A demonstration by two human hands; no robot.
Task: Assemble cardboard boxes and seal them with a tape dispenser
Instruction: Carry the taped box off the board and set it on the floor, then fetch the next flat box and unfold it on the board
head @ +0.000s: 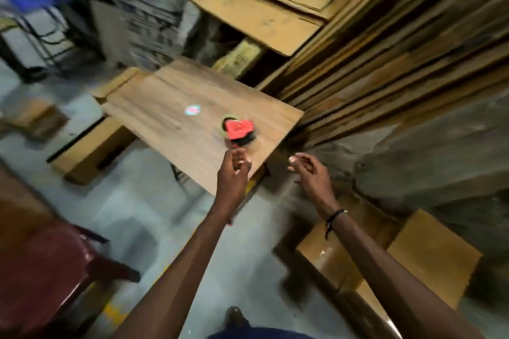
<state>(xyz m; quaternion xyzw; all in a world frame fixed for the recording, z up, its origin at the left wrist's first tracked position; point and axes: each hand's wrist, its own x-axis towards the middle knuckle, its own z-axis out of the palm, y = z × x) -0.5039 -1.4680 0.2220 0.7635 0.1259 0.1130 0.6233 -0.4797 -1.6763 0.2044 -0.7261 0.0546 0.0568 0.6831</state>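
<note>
Maroon chair (41,270) sat lower left. Mid-frame, red tape dispenser (239,129) rested on the counter (170,107) near its edge. Left hand (234,170), fingers loosely curled and empty, hovered just short of it; right hand (308,170) open, empty. Likely step: fetching the dispenser. Cardboard stacks (385,63) crowded the right; floor lay open left.

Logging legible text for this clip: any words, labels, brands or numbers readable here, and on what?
None can be read; the frame is motion-blurred.
Round sticker on the flat cardboard sheet: red and green marks, too blurred to read.
Red tape dispenser: dark marks on its face, unreadable.
Stacked flat cardboard at right: no print visible.
</note>
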